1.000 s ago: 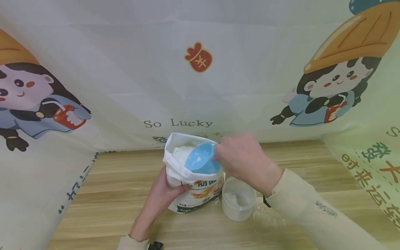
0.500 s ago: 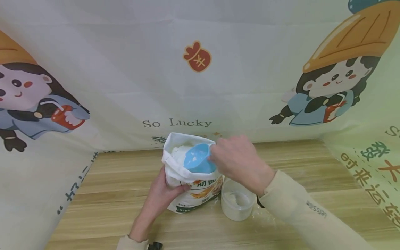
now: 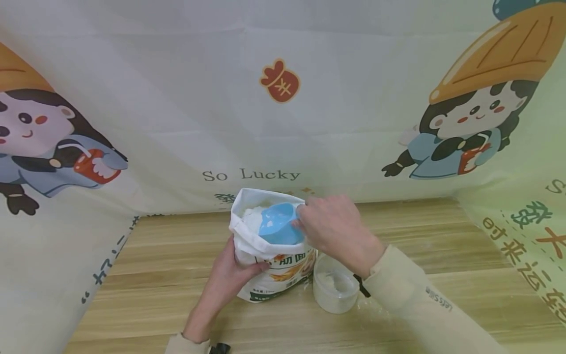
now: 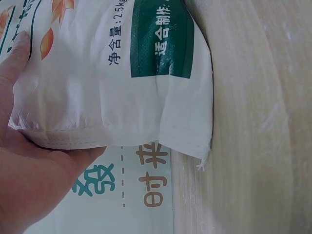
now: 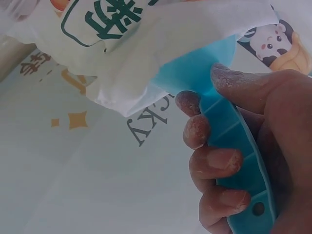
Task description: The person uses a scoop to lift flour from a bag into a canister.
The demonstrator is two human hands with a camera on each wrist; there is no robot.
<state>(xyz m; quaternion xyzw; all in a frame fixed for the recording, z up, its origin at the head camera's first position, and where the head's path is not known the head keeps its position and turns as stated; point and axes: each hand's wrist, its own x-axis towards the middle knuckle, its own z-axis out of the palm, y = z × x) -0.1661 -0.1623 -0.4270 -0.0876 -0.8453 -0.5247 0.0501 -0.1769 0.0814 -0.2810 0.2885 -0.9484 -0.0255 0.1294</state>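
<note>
A white flour bag (image 3: 274, 270) with printed wheat and green lettering stands on the table, its top folded open and white flour (image 3: 252, 219) showing inside. My left hand (image 3: 230, 270) grips the bag's left side, thumb across the front; the left wrist view shows the bag's bottom corner. My right hand (image 3: 333, 228) holds a blue scoop (image 3: 278, 223) by its handle, fingers wrapped round it and dusted with flour. The scoop's bowl is within the bag's mouth against the flour, with a little flour in it. In the right wrist view the ribbed handle (image 5: 236, 141) shows clearly.
A clear round tub (image 3: 336, 290) with some flour in it stands just right of the bag, partly under my right forearm. Flour dust lies on the wooden table (image 3: 168, 275) near it. A printed cloth (image 3: 199, 98) rises behind and at both sides.
The scoop has shifted slightly left and tilted lower into the flour, and my right hand and forearm have moved a little left with it. My left hand keeps its grip on the bag.
</note>
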